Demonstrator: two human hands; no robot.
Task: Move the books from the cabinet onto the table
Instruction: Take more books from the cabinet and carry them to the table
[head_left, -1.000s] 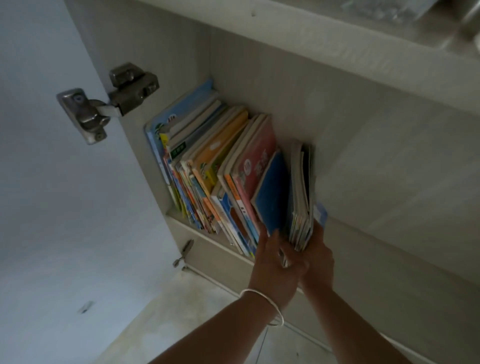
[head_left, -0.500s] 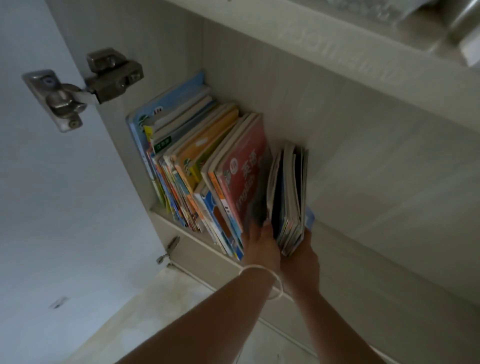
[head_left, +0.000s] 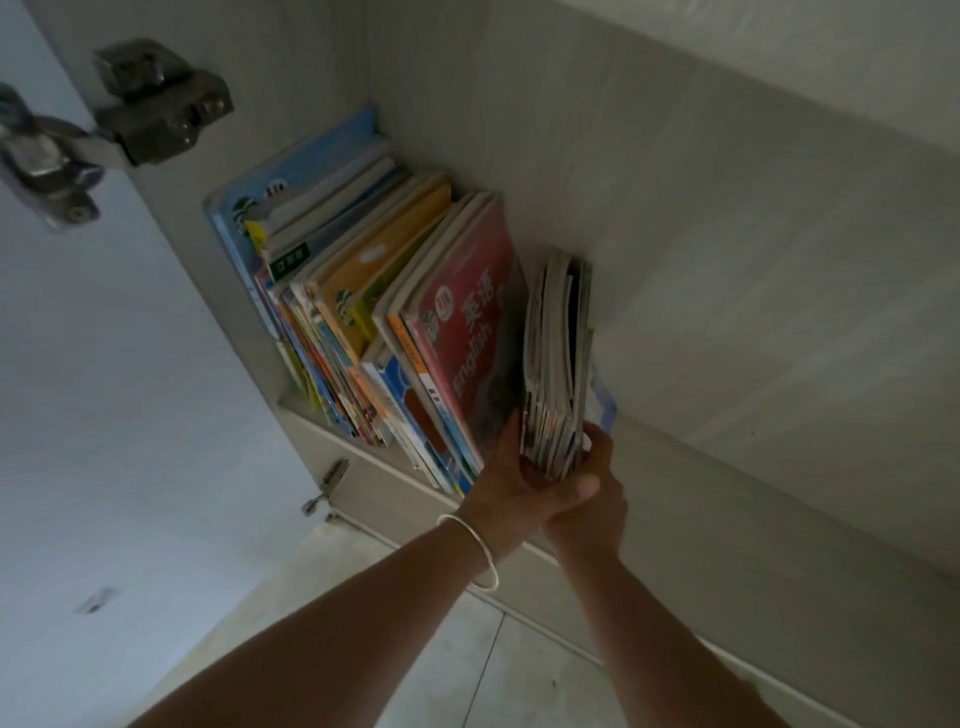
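Head view shows the cabinet (head_left: 727, 260) interior with its door swung open on a metal hinge (head_left: 156, 104). Both hands are closed around the lower end of a thin bundle of books (head_left: 558, 358): the left hand (head_left: 511, 483) presses the bundle's left face, and the right hand (head_left: 592, 499) cups it from below and from the right. The bundle stands upright on the shelf (head_left: 363, 467), just apart from the leaning row of books (head_left: 374, 312), whose nearest volume is a red English textbook (head_left: 467, 332). No tabletop is in view. Judged progress: early. The gripped bundle has not left the cabinet, and the whole row remains on the shelf. Remaining work: withdraw this bundle, carry it to the tabletop, then repeat for the row.
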